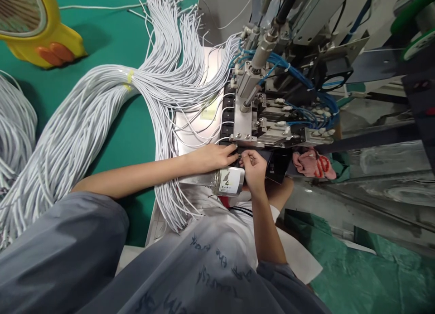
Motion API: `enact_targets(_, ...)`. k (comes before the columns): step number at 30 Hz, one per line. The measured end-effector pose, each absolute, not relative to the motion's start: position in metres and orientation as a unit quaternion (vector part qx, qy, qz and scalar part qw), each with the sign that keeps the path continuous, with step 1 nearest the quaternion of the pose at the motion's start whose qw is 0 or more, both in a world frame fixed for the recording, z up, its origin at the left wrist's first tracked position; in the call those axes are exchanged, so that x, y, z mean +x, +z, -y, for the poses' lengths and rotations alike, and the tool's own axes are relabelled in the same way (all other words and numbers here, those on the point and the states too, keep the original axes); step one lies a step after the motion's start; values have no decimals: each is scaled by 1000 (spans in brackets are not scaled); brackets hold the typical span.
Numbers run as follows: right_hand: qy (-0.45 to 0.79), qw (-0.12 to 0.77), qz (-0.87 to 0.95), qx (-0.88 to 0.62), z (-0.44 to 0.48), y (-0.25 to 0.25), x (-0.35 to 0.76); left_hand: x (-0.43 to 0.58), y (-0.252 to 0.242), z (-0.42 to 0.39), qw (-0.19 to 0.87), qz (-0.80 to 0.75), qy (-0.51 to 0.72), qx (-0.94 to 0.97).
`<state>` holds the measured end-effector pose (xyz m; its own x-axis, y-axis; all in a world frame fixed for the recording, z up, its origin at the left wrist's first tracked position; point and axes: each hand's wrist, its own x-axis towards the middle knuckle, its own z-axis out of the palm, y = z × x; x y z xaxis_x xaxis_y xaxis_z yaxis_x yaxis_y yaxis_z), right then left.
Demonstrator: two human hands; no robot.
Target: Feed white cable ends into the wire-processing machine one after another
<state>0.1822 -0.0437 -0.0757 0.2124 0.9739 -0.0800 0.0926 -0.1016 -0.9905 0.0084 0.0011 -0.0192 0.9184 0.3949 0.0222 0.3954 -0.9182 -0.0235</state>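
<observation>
My left hand reaches across the machine's front, palm down. Its fingers are stretched out and a little apart, touching the near end of a black fixture strip. My right hand is closed in a pinch just right of those fingertips, on something too small to make out. White cables run singly into the black strip. Above both hands stands a metal press machine with pneumatic cylinders. Below my left hand is a metal box with a white label.
A thick bundle of white cables, tied with yellow tape, lies across the green table. More cables lie at far left. A yellow duck-shaped fan stands at upper left. Blue air tubes loop behind the machine. A pink cloth is at right.
</observation>
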Motion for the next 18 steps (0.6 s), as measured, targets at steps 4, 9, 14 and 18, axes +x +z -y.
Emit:
enact_targets(4,420,491,471,-600,45,-76,182,9,-19,-2,12,198,-10,-980)
enact_targets(9,421,485,477,-600,47,-76,183,8,-20,-2,9,197,-10,-980)
enact_targets(14,468,470,446,-601,46,-81,184,7,-22,-2,3,200,-21,-979)
enact_targets(18,499,460,445,-584,44,-85,184,9,-22,-2,-2,204,-21,-979)
